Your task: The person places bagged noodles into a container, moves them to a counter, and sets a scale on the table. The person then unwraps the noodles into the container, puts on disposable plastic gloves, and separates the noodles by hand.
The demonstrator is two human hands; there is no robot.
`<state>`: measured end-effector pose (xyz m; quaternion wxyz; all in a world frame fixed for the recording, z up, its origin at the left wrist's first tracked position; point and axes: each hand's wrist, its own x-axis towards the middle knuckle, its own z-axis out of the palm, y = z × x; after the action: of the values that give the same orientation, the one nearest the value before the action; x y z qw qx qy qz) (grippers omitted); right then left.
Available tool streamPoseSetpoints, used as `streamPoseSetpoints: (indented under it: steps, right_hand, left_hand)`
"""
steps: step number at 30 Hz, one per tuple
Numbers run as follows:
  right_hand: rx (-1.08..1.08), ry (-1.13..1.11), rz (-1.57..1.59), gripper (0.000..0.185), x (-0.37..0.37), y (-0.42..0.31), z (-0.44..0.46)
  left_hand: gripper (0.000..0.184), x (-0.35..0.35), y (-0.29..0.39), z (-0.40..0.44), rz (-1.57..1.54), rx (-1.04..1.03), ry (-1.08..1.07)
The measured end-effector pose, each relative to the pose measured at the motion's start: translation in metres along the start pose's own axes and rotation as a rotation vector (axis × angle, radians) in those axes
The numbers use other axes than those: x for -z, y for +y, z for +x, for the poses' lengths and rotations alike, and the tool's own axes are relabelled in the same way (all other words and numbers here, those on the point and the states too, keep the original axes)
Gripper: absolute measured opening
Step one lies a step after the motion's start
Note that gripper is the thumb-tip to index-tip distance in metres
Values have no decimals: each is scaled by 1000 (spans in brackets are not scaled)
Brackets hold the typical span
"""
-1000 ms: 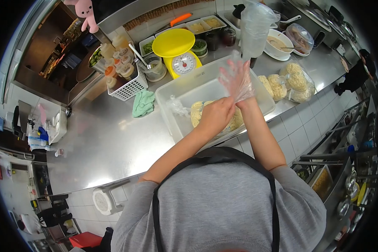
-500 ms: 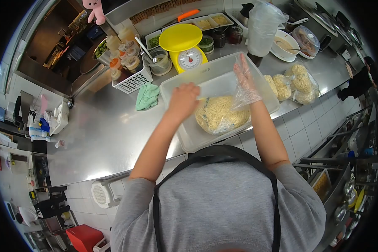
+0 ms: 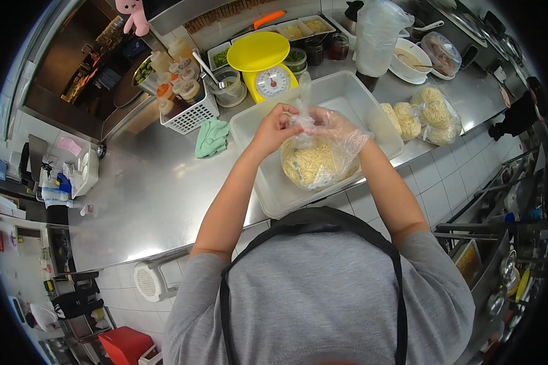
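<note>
A clear plastic bag of pale yellow noodles (image 3: pixel 311 165) rests in the translucent plastic tub (image 3: pixel 354 97). Bare and bent at the fingers, my left hand (image 3: pixel 275 129) pinches the bag's gathered neck from the left. On the other side, my right hand (image 3: pixel 335 126), in a loose clear plastic glove, also grips the neck. The twisted top of the bag sticks up between both hands. Some right fingertips are hidden by the crumpled plastic.
Behind the tub stands a yellow kitchen scale (image 3: pixel 270 78). Left of it are a white basket of bottles (image 3: pixel 192 120) and a green cloth (image 3: pixel 212 137). More bagged noodles (image 3: pixel 434 114) lie to the right, with a white bowl (image 3: pixel 408 59) behind. The steel counter (image 3: pixel 140 201) extends left.
My gloved right hand, earlier raised with fingers stretched, has come down to the bag's neck. My left hand has moved right and closed on it, and the neck is now gathered upright.
</note>
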<state>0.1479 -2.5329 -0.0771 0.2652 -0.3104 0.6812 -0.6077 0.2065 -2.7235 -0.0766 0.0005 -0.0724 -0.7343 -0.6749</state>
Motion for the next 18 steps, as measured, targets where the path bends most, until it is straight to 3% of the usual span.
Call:
streamPoseSetpoints:
  steps: [2,3,5,7,9,12,15,18]
  right_hand:
    - [-34,-11,-49,39,4,-2,2]
    - [-34,-9,-49,39,7,0,4]
    - [-27,177,89,26,16,8,8]
    - [18,297,152,26,27,10,8]
    - [64,412,215,25,28,6,7]
    - [23,325,294,31,7,-7,0]
    - [134,208,227,40,-9,-12,-1]
    - [-12,256,26,48,1,-1,4]
  left_hand:
    - [19,-1,-2,2,-50,-19,-14]
    - [18,0,-1,2,-26,-29,34]
    - [18,8,1,-2,-2,-36,78]
    - [13,26,11,-7,67,56,309]
    - [12,36,12,-10,-1,53,285]
    - [12,29,11,-11,-109,47,228]
    - [11,8,7,-7,-147,50,166]
    - [12,4,4,-5,-160,73,174]
